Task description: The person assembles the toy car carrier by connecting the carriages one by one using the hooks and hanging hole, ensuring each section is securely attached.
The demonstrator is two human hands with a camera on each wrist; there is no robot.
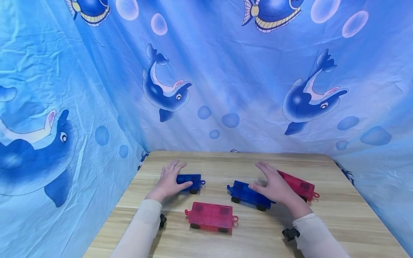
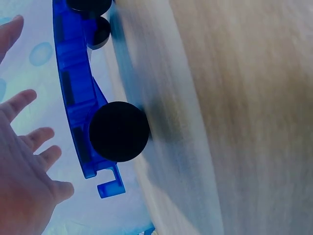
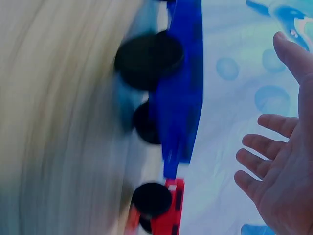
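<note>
Four flat-topped toy train cars with black wheels are out on the wooden table. My left hand (image 1: 169,182) hovers, fingers spread, over the left blue train car (image 1: 195,178) and hides its left end. In the left wrist view, a gap separates that hand (image 2: 22,169) from the blue car (image 2: 76,93). Above the other blue train car (image 1: 242,190) my right hand (image 1: 275,184) has its fingers extended. The right wrist view shows that hand (image 3: 288,181) apart from the blue car (image 3: 188,83). Neither hand grips anything.
A red train car (image 1: 209,215) lies at the front between my forearms. Another red train car (image 1: 300,184) stands beyond my right hand, partly covered by it. Hooks and rings stick out at the cars' ends. A blue dolphin-print cloth (image 1: 219,71) hangs behind the table (image 1: 348,222).
</note>
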